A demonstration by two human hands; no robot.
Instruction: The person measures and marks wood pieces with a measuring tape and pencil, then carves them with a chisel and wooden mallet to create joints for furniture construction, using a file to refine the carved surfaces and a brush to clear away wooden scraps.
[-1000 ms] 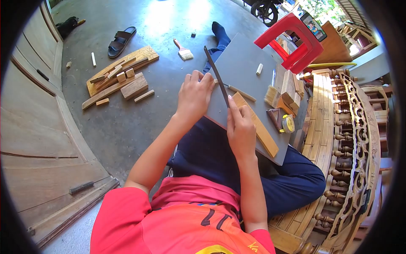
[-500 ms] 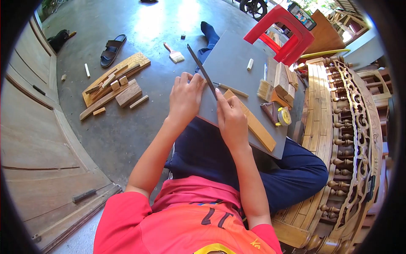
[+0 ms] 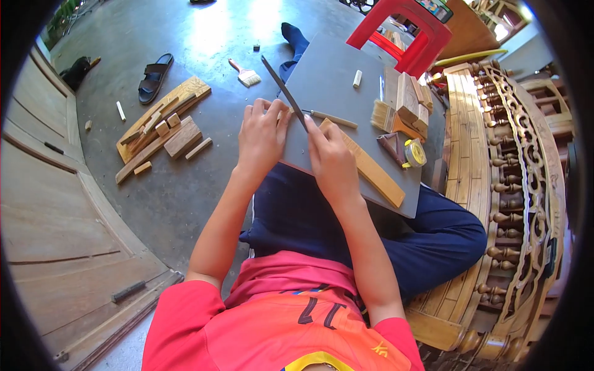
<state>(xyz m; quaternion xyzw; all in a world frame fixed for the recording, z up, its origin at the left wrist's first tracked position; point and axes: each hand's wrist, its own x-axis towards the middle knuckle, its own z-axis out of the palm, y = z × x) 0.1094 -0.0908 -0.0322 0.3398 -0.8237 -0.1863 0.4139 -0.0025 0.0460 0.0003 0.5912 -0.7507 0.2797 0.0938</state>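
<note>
My right hand point(image 3: 331, 157) is closed round the near end of a long, thin, dark flat file point(image 3: 281, 89), which slants up and left above the grey board point(image 3: 328, 68). My left hand point(image 3: 263, 133) has curled fingers at the board's left edge, close beside the file. Whatever it grips is hidden. A light wooden strip point(image 3: 371, 170) lies on the board partly behind my right hand. Beyond both hands rests a slim tool with a pale wooden handle point(image 3: 337, 120).
On the board are a tape measure point(image 3: 414, 153), a brush point(image 3: 383, 115), wood blocks point(image 3: 407, 102) and a small pale stick point(image 3: 357, 78). A red stool point(image 3: 427, 46) stands behind. Wood offcuts point(image 3: 182, 137), another brush point(image 3: 249, 76) and a sandal point(image 3: 154, 79) lie on the floor.
The whole view has shifted slightly, so most things appear a little up and left. Both hands stay at the board's left edge, with the file still in my right hand.
</note>
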